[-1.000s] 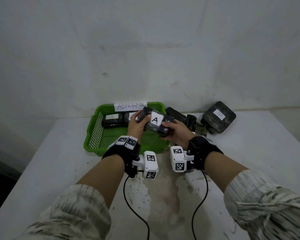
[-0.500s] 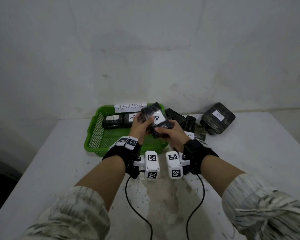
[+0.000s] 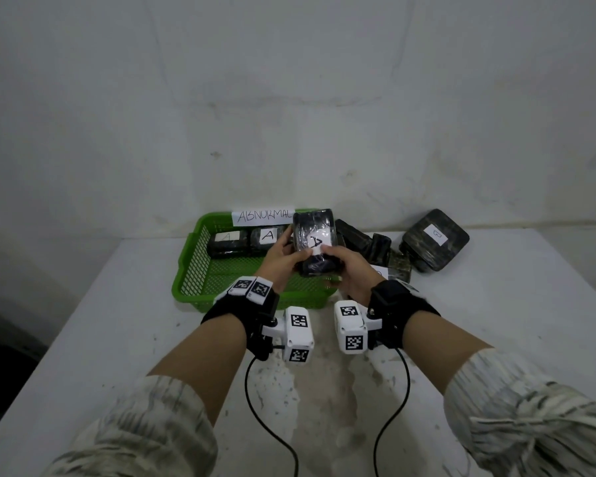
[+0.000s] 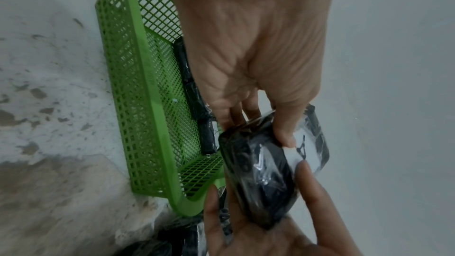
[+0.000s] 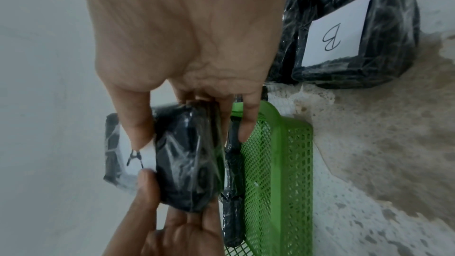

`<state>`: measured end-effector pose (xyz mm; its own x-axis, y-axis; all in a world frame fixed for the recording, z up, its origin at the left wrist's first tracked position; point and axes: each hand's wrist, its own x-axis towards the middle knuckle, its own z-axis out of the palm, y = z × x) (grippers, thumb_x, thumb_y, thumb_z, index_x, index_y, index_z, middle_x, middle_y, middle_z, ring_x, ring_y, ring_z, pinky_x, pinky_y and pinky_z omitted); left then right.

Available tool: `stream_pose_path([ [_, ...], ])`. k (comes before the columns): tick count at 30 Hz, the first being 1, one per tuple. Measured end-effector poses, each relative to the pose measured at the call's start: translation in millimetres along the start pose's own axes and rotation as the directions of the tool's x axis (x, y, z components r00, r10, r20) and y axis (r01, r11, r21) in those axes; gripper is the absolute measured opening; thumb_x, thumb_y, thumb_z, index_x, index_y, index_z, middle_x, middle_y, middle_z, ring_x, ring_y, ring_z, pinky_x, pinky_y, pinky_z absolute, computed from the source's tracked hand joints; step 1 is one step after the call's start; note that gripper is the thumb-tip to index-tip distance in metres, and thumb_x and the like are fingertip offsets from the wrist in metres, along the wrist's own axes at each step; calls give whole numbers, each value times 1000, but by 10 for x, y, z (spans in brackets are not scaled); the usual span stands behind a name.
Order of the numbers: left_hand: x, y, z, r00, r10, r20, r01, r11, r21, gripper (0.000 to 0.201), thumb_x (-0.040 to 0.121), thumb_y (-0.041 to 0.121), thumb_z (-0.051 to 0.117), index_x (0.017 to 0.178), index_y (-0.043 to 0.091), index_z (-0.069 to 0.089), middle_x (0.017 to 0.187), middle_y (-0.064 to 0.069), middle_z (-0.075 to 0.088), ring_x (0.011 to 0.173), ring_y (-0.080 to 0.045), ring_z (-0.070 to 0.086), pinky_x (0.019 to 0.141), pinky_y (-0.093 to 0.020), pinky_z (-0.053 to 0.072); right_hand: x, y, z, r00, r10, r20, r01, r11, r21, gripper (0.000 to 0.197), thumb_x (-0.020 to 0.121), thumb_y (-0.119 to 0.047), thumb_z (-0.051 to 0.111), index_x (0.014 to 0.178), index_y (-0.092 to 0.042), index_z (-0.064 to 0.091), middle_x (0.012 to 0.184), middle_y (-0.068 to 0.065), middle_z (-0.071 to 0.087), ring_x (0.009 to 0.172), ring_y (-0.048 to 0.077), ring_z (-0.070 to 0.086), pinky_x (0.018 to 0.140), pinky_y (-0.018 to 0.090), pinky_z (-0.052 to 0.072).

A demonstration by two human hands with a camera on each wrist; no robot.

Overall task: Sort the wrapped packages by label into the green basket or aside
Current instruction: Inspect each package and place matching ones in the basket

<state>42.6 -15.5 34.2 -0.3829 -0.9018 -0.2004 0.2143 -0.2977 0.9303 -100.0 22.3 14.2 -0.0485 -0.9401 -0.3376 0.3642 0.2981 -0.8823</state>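
Both hands, left [image 3: 278,256] and right [image 3: 351,270], grip my package [image 3: 315,246] above the basket [image 3: 190,270]. Film wrap looks slick, block firm; I judge opposite edges safest.

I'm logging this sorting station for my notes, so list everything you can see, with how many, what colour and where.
held package: one, black wrapped, white A label, above the basket's right end
green basket: one, green mesh, on the table's far middle
ABNORMAL sign: one, white paper, on the basket's back rim
packages in basket: at least two, dark, white labels, along the back wall
package pile: several, dark, on the table right of the basket; exact count unclear
B package: one, dark, white B label, far right of the pile
table: one, white, worn in the middle
wrist units: two, white with black straps and cables
left hand: grip on the held package
right hand: grip on the held package
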Motion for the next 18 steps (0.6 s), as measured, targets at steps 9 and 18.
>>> stream_pose_path([
  [9,5,-14,6,998,45,-49,-40,993,114,65,85,-5,59,142,13,33,121,-23,57,101,-29,59,80,-31,53,-11,-31,2,999,-37,-3,36,997,-65,30,89,-16,64,116,-4,59,110,15,64,101,27,63,62,32,58],
  [18,25,35,-7,1000,10,-16,-8,994,105,61,86,-2,58,141,14,35,108,-13,62,88,-20,63,72,-28,55,-3,-13,-23,998,-59,-8,59,998,9,27,89,-24,64,111,-10,62,113,14,64,106,34,63,64,35,55],
])
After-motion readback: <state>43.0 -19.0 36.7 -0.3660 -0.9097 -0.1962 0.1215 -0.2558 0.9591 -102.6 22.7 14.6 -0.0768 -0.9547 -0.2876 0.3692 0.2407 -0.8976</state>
